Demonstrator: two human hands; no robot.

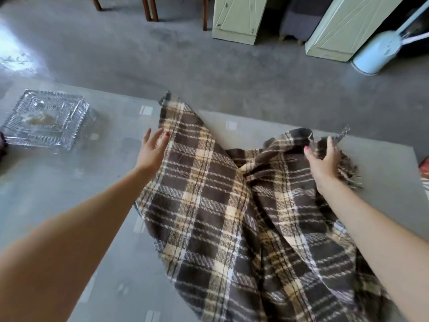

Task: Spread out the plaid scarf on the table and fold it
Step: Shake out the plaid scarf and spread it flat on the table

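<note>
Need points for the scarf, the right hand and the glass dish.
scarf [209, 194]: head view, flat plaid middle.
right hand [323, 162]: head view, back of hand, gripping the fringed end.
glass dish [46, 118]: head view, ribbed top.

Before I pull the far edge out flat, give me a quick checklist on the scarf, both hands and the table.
1. Right hand gripping the fringed far corner: ok, fingers closed on fabric.
2. Left hand gripping the far left edge: not ok, open, fingers beside the cloth.
3. Plaid scarf spread flat: not ok, a deep crease runs down the middle.
4. Glass dish out of the way: ok, well left of the scarf.
5. Scarf fully on the glass table: cannot tell, the near end leaves the frame.
</note>
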